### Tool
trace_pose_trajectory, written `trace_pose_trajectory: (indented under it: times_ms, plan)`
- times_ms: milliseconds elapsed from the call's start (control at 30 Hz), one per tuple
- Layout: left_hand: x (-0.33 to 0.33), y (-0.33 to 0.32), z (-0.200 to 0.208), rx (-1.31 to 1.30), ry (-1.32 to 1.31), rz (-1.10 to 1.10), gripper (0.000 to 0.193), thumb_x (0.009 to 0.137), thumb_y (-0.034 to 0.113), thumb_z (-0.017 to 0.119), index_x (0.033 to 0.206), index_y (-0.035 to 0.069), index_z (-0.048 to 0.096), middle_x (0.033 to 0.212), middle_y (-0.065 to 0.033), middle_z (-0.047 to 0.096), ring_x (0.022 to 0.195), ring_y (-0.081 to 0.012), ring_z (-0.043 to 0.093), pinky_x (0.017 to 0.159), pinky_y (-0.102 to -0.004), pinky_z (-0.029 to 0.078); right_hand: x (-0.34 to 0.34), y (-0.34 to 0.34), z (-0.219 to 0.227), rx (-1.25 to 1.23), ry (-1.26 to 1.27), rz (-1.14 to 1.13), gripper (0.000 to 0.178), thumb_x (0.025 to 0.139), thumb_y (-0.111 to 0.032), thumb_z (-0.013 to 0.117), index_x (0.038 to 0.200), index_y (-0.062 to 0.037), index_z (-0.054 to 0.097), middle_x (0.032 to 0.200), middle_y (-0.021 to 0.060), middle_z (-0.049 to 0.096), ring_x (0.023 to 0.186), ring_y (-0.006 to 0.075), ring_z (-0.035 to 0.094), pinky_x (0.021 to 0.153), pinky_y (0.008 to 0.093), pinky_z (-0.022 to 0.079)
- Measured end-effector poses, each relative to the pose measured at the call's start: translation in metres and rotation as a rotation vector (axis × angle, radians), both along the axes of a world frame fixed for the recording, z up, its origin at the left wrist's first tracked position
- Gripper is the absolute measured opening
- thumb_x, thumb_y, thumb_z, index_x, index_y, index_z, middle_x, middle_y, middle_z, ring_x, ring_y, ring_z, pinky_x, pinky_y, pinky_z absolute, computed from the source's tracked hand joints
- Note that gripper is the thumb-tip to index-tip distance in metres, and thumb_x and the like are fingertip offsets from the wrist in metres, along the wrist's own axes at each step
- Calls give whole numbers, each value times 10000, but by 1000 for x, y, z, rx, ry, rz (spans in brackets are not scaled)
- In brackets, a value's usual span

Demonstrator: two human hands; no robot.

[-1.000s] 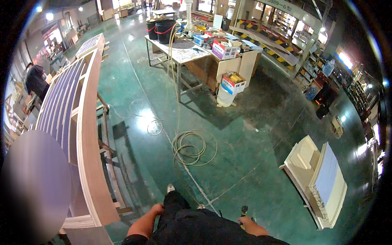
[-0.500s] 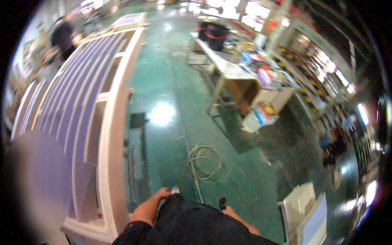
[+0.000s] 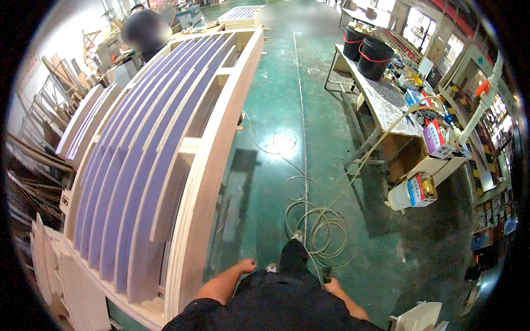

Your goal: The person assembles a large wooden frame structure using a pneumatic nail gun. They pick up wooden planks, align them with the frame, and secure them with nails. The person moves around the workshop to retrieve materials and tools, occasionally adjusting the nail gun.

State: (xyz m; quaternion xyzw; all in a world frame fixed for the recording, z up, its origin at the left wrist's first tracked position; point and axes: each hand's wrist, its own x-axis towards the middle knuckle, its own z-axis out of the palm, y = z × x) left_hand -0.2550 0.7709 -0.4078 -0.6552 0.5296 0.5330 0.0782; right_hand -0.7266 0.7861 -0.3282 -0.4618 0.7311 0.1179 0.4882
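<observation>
My right hand (image 3: 332, 285) is closed around a small black tool (image 3: 327, 273), held low beside my right leg; its exact kind is too small to tell. A pale thin hose (image 3: 330, 229) lies in loops on the floor ahead, and one strand runs down close to the tool. My left hand (image 3: 247, 266) hangs with its fingers curled in, nothing visible in it. It is nearest to the large wooden frame (image 3: 190, 231) on my left, apart from it. Curved purple-grey slats (image 3: 118, 182) with pale edges fill that frame.
To the right stands a cluttered workbench (image 3: 381, 105) with black buckets (image 3: 375, 58) on it. A box in a white bucket (image 3: 413, 192) sits by its near end. Pale boards (image 3: 417, 317) lean at lower right. Another person (image 3: 146, 33) stands beyond the frame at far left.
My view has swung left and sharpened, so the frame, bench and hose coil appear further right. I have stepped, with a different foot forward. My right hand still holds the black tool.
</observation>
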Motion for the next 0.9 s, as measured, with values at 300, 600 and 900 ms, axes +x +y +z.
trace_pose_trajectory:
  times_ms: [300,600,900]
  plan:
    - [60,-123,29,-160,4,-393,327,854,307,632,1062,59,676,806,-145,652,801,-359,645,760,-438,524,-95,-125,-187,305,19,145,444,810,-373,706,1098,-35,716,1048,181,690,982,345,642,826,472,496]
    - [-31,-351,38,-120,-89,179,365,855,345,673,1027,24,693,969,-157,715,916,-302,672,822,-404,514,-56,-400,-39,-58,104,39,359,697,-318,743,908,-27,736,867,164,729,844,319,708,761,422,550]
    - [27,-572,-35,-10,74,253,352,844,302,694,1027,2,714,904,-156,728,809,-304,684,782,-410,530,11,-559,40,-88,150,-146,551,735,-319,706,1194,-36,597,1144,228,664,1058,398,632,880,481,499]
